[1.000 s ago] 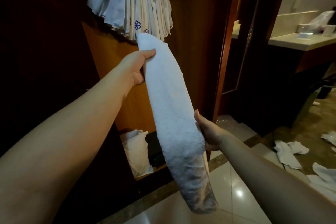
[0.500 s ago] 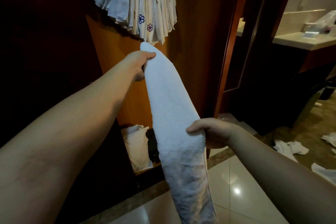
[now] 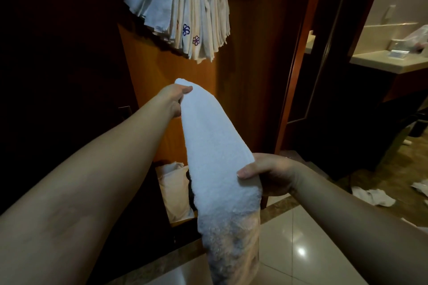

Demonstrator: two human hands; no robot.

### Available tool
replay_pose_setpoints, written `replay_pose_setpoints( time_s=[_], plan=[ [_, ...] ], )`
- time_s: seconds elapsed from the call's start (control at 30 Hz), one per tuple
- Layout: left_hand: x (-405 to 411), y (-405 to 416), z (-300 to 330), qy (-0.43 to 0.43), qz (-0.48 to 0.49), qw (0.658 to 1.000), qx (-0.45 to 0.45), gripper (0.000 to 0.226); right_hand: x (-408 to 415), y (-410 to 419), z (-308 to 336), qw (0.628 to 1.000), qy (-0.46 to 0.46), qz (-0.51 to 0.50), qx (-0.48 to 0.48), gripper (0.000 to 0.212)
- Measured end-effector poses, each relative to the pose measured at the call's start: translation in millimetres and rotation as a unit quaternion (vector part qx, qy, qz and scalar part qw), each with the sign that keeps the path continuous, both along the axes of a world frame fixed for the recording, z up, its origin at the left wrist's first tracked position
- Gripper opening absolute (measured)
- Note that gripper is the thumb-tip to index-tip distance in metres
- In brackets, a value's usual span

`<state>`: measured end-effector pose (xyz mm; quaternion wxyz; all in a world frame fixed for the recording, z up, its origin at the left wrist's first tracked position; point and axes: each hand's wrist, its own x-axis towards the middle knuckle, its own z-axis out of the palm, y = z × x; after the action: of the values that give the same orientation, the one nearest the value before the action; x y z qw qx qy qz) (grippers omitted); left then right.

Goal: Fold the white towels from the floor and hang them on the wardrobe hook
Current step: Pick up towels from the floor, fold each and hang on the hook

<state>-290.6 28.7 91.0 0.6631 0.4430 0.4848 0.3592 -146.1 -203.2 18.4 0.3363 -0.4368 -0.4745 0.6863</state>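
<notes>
From the head view, your left hand (image 3: 172,97) pinches the top end of a folded white towel (image 3: 215,155), thumb over the upper edge and fingers hidden behind the cloth. Your right hand (image 3: 268,176) grips the same towel lower down, thumb across its front face and fingers curled round the back. The towel hangs as a long narrow strip slanting down from upper left to lower right, its bottom end in shadow above the tiled floor (image 3: 308,245). It is held in front of the wooden wardrobe (image 3: 250,76), below a bunch of hung towels (image 3: 185,9) that dangle at the top of the wardrobe; the hook itself is hidden by them. More white towels (image 3: 372,196) lie crumpled on the floor at the far right edge. A pale bag (image 3: 173,190) sits in the wardrobe's bottom compartment, just behind the held towel. A light surface (image 3: 389,65) stands at the upper right
</notes>
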Motion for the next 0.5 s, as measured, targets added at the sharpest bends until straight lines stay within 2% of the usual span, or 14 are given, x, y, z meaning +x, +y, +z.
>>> replay_pose_setpoints(
  time_s=[0.07, 0.17, 0.23, 0.33, 0.43, 0.5],
  plan=[
    [0, 2, -4, -0.011, -0.003, 1.0, -0.005, 0.035, -1, 0, 0, 1.0, 0.016, -0.015, 0.002, 0.06],
    [-1, 6, -13, -0.005, -0.028, 1.0, 0.0, 0.036, -3, 4, 7, 0.993, 0.104, -0.054, 0.023, 0.042],
    [-6, 7, -23, -0.018, -0.076, 0.997, -0.017, 0.047, -1, 9, 16, 0.98, 0.172, -0.091, 0.034, 0.046],
    [-11, 2, -36, -0.007, -0.133, 0.99, -0.054, 0.061, 1, 20, 34, 0.962, 0.203, -0.175, 0.059, 0.058],
    [-4, -14, -36, 0.049, -0.085, 0.994, 0.049, 0.061, 3, 31, 48, 0.938, 0.216, -0.262, 0.068, 0.075],
    [2, -35, -33, 0.075, -0.047, 0.981, 0.173, 0.054, 4, 37, 51, 0.928, 0.214, -0.295, 0.082, 0.06]
  ],
)
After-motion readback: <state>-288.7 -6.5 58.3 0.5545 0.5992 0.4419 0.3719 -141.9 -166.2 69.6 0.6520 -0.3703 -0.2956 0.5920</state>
